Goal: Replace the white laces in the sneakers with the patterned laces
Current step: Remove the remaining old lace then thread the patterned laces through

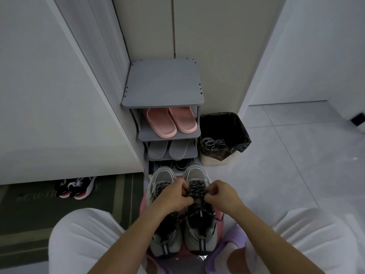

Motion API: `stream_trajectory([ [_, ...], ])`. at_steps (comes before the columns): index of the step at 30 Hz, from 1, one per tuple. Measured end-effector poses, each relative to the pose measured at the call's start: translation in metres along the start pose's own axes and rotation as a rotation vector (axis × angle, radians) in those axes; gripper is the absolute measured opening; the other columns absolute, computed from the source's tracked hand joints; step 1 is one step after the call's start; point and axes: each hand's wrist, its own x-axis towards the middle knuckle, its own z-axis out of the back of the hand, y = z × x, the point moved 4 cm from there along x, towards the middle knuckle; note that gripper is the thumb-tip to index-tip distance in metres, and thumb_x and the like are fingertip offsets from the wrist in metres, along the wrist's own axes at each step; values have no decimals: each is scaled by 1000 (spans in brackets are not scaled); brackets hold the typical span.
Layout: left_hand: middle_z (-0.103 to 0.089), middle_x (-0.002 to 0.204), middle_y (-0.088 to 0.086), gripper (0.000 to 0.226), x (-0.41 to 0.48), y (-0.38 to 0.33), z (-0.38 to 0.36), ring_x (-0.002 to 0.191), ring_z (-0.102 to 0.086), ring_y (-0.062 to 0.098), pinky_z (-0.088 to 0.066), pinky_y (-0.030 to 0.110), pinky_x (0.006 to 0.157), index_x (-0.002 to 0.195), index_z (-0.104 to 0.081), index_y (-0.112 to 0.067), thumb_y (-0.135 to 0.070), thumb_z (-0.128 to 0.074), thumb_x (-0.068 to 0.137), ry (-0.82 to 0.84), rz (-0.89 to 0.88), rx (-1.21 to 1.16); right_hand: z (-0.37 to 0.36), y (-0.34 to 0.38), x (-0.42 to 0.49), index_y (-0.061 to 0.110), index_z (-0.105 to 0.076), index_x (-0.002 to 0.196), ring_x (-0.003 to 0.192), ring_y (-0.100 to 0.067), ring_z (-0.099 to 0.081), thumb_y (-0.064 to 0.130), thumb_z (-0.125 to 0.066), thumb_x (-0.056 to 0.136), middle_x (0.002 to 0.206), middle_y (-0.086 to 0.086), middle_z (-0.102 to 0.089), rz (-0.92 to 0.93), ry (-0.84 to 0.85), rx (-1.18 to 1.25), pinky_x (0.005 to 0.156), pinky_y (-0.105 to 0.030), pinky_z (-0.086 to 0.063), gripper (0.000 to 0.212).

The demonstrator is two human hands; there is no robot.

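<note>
Down between the knees, both hands meet over the right sneaker (pixel 199 230), which stands toe-away beside the left sneaker (pixel 163 178) on a pink stool (pixel 143 206). The left hand (pixel 172 198) has its fingers curled in and pinches the patterned lace (pixel 197 189) on the near side of the lacing. The right hand (pixel 223 194) is curled the same way and pinches the lace from the opposite side, so the knuckles of the two hands nearly face each other across the tongue. The dark speckled lace criss-crosses the eyelets just beyond the fingertips, and its loose ends trail back toward the wrists. The left sneaker, just outside the left hand, is threaded with the same dark lace.

Well beyond the right hand stands a waste bin (pixel 213 162) with a black liner. A grey-white tangle (pixel 213 143) lies in it, probably the white laces, though the dim light makes that hard to confirm. Straight ahead of the hands is a grey shoe rack (pixel 162 84) holding pink slippers (pixel 171 121) and, one shelf lower, grey slippers (pixel 167 150). Far out to the side of the left hand, black-and-red trainers (pixel 76 187) sit on a green mat (pixel 39 210).
</note>
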Motion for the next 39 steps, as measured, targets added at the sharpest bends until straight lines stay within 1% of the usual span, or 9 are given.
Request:
stream_trajectory([
  [5,-53,101,1,40,2,-6,0,74,-55,12,-48,23,63,121,-50,-26,-23,-61,82,103,-65,8,-3,8,3,25,-56,99,72,-15,-52,17,-64,77,83,0,-56,129,114,-27,57,-16,-38,25],
  [9,-51,107,1,46,7,-10,-1,81,-57,15,-47,21,61,125,-49,-26,-31,-61,81,141,-44,108,-5,11,6,21,-57,111,80,-15,-54,27,-66,77,96,-1,-57,144,149,-110,62,-18,-41,36],
  [13,-56,101,-1,39,8,-10,-1,87,-59,16,-47,26,69,117,-52,-26,-33,-62,80,118,-76,144,-7,14,7,29,-55,120,99,-20,-58,42,-60,78,111,-3,-57,219,181,-380,85,-32,-47,44],
  [18,-55,93,-5,31,8,0,3,78,-56,13,-46,30,66,102,-49,-34,-45,-62,76,39,-97,182,6,6,5,36,-48,112,88,-15,-53,67,-42,69,92,7,-53,212,88,-548,85,-34,-35,53],
  [20,-55,94,-5,30,7,2,2,79,-55,12,-47,31,69,100,-49,-35,-46,-63,76,12,-104,192,5,4,3,37,-48,111,87,-14,-53,70,-33,59,90,10,-51,207,80,-524,85,-33,-34,64],
  [25,-52,89,-9,52,7,-4,3,71,-55,7,-47,22,55,122,-43,-34,-36,-70,77,85,-65,31,3,4,5,32,-43,117,83,-14,-55,43,-61,76,82,12,-54,114,181,-195,87,-34,-43,46],
  [33,-55,117,-5,65,15,-10,7,90,-63,17,-59,35,64,128,-37,-37,-40,-69,72,234,53,108,-1,14,15,37,-42,125,99,-17,-54,52,-56,75,113,6,-59,150,242,-428,93,-36,-36,54],
  [36,-59,110,-8,58,17,-5,9,91,-62,14,-56,37,80,122,-42,-41,-47,-66,69,160,8,231,5,8,15,41,-42,122,90,-15,-51,57,-48,68,101,7,-60,127,217,-471,88,-36,-34,57],
  [39,-58,100,-11,56,12,-3,10,87,-59,10,-53,29,75,124,-44,-43,-49,-66,72,121,-22,183,2,-2,11,43,-45,124,81,-12,-53,51,-54,72,81,11,-55,86,263,-200,84,-30,-40,53],
])
